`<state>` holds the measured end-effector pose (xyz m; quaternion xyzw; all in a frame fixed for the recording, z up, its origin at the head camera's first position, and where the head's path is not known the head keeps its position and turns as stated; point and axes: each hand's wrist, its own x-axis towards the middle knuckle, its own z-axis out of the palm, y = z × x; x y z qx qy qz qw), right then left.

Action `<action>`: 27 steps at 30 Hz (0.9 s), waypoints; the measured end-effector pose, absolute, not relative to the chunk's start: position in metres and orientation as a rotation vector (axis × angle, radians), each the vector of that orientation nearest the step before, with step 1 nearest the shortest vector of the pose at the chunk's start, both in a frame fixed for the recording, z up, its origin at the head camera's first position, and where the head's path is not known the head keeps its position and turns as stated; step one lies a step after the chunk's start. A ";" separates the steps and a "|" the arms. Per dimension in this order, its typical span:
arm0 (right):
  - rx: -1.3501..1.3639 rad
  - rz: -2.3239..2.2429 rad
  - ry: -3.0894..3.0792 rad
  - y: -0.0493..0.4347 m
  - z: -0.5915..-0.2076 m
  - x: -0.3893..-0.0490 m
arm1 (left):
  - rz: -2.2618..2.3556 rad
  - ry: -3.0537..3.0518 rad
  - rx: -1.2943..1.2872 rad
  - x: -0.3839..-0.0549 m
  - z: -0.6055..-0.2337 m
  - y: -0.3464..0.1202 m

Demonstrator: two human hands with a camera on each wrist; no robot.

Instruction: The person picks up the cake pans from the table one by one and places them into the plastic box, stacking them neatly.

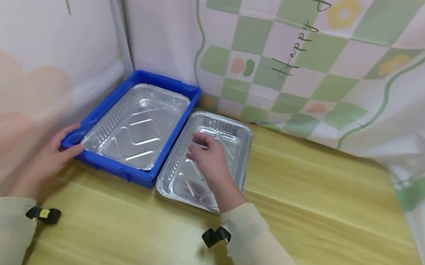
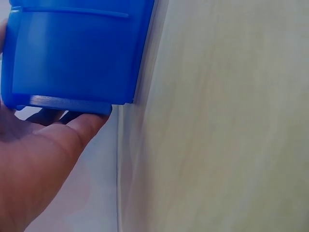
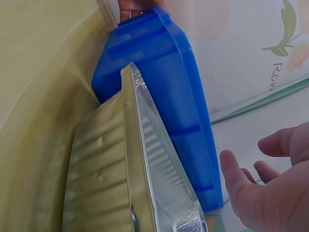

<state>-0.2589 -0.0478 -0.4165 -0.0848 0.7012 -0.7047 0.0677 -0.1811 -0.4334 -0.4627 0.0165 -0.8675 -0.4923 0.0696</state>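
A blue plastic bin [image 1: 117, 165] stands at the back left with a foil tray [image 1: 149, 128] lying inside it. My left hand [image 1: 47, 158] grips the bin's near left corner, thumb over the rim; the left wrist view shows its fingers around the outside of the bin [image 2: 72, 58]. Right beside the bin, a second foil tray [image 1: 182, 181] sits on the table. Over that tray hovers my right hand [image 1: 211, 161], fingers loosely bent and holding nothing. In the right wrist view the right hand [image 3: 275, 193] is apart from the tray's rim [image 3: 130, 130].
A wooden table [image 1: 331, 210] extends to the front and right. Printed curtains [image 1: 304, 49] hang along its back, and another curtain [image 1: 27, 71] stands close to the bin's left side. A black wrist device [image 1: 215, 237] sticks out from the right sleeve.
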 end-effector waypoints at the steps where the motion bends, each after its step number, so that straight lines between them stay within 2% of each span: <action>1: -0.254 -2.132 2.105 -0.047 -0.417 -0.259 | -1.481 -2.614 0.052 -0.181 -0.462 -0.433; 27: -0.165 -2.189 2.044 -0.002 -0.421 -0.262 | -1.476 -2.677 0.178 -0.178 -0.465 -0.435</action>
